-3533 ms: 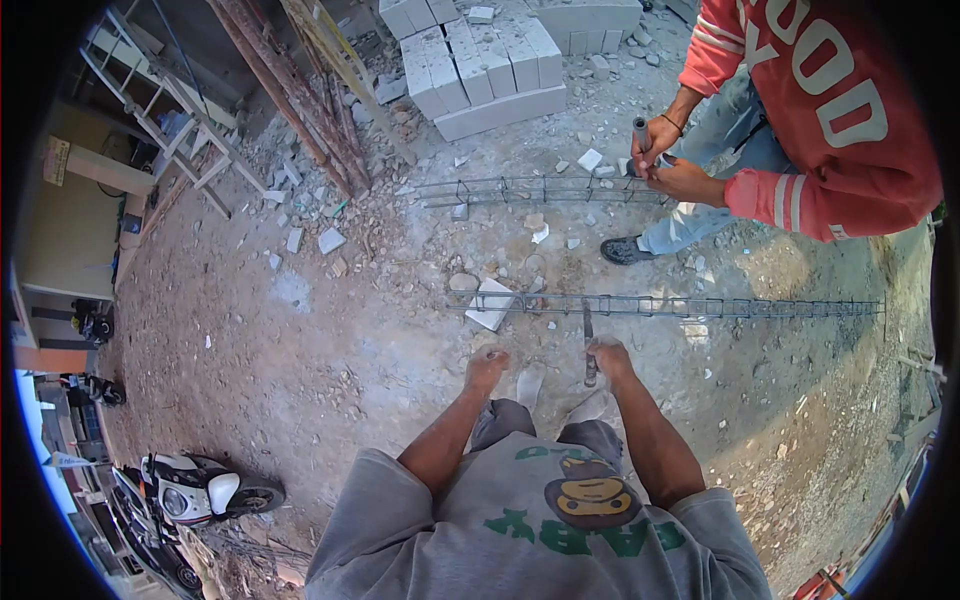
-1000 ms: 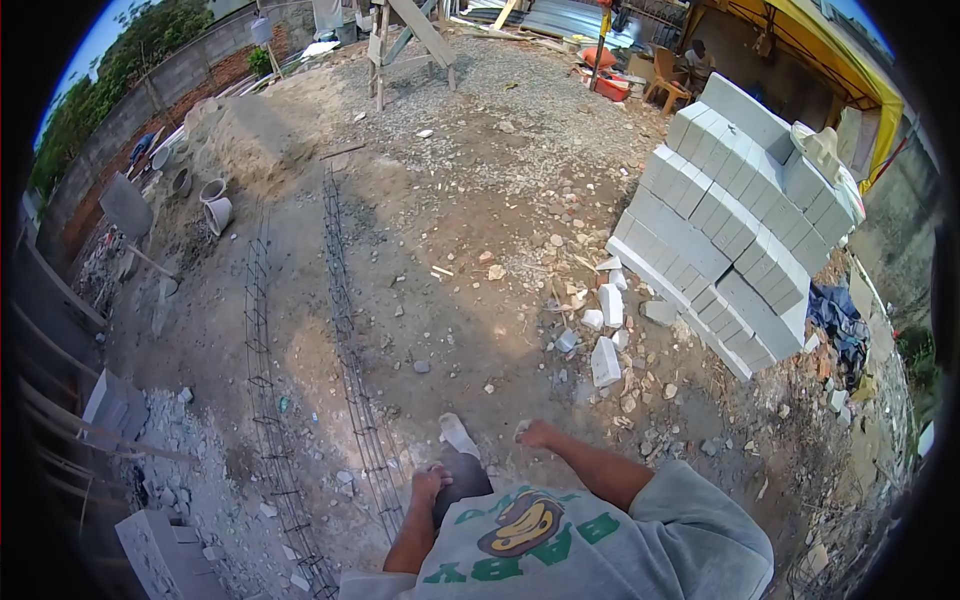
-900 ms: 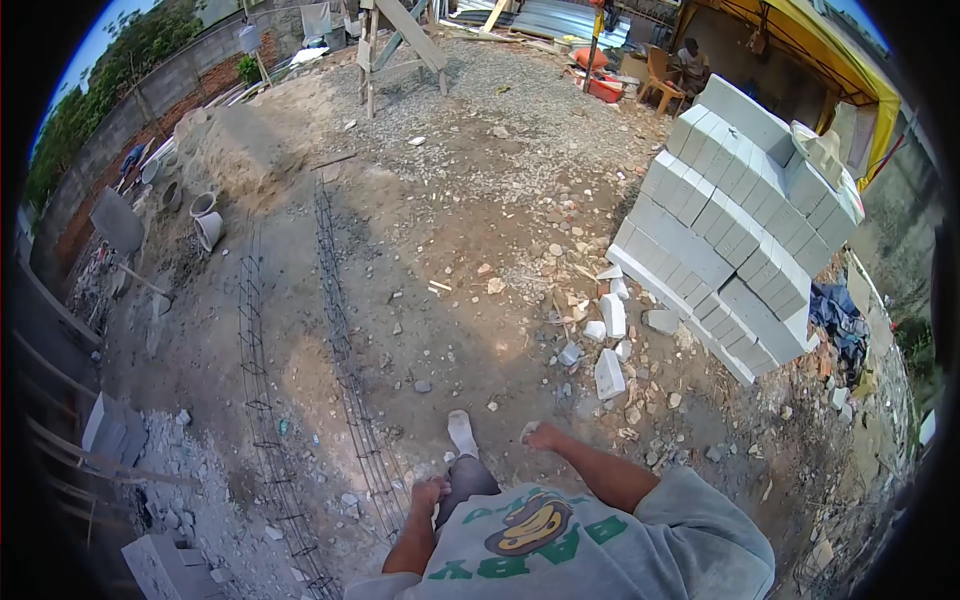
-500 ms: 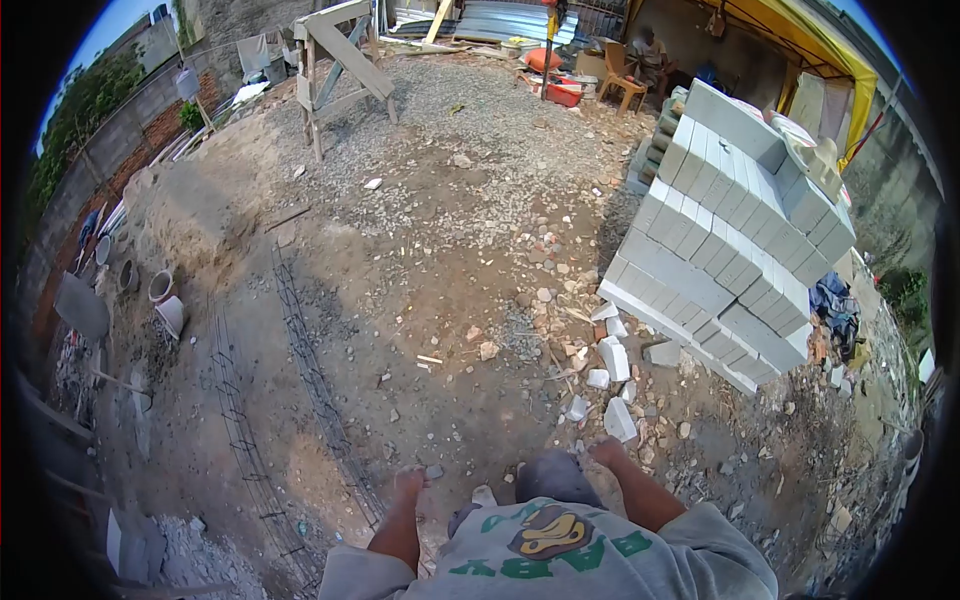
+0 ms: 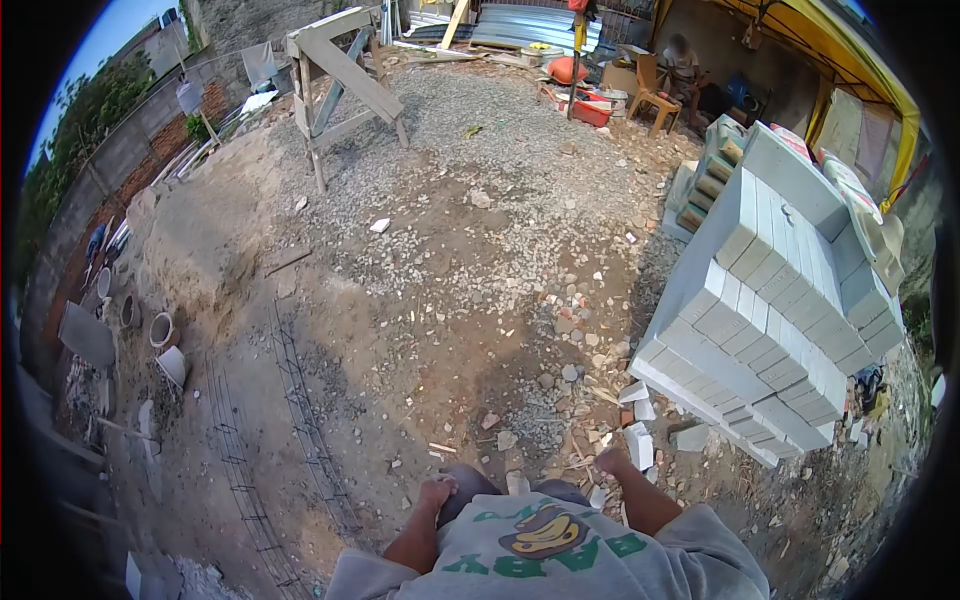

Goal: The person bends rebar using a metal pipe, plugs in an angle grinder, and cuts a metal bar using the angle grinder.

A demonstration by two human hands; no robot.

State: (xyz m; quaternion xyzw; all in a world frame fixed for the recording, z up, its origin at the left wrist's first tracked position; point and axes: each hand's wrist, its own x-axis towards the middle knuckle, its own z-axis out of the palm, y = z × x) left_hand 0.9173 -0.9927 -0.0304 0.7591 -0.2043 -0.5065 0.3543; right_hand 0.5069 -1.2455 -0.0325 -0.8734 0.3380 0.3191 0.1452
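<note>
My left hand (image 5: pixel 438 490) hangs beside my left thigh with its fingers curled in and nothing visible in them. On the other side, my right hand (image 5: pixel 612 461) hangs in front of the right hip, fingers also curled, and no object shows in it. Broken white block pieces (image 5: pixel 638 445) lie on the ground just beyond the right hand. A large stack of light grey building blocks (image 5: pixel 740 320) rises to the right. Two long rebar cages (image 5: pixel 303 430) lie on the dirt left of my left hand.
A wooden trestle (image 5: pixel 345 75) stands ahead on the gravel. Buckets (image 5: pixel 163 330) sit at the left by a sand heap (image 5: pixel 205 230). Under a yellow canopy (image 5: pixel 850 60), a person (image 5: pixel 682 70) sits near a wooden chair (image 5: pixel 652 92). Rubble and stones litter the ground.
The view has moved forward, so the block stack and broken pieces appear nearer and farther right. My left hand has swung closer to my thigh; the right hand stays at about the same height.
</note>
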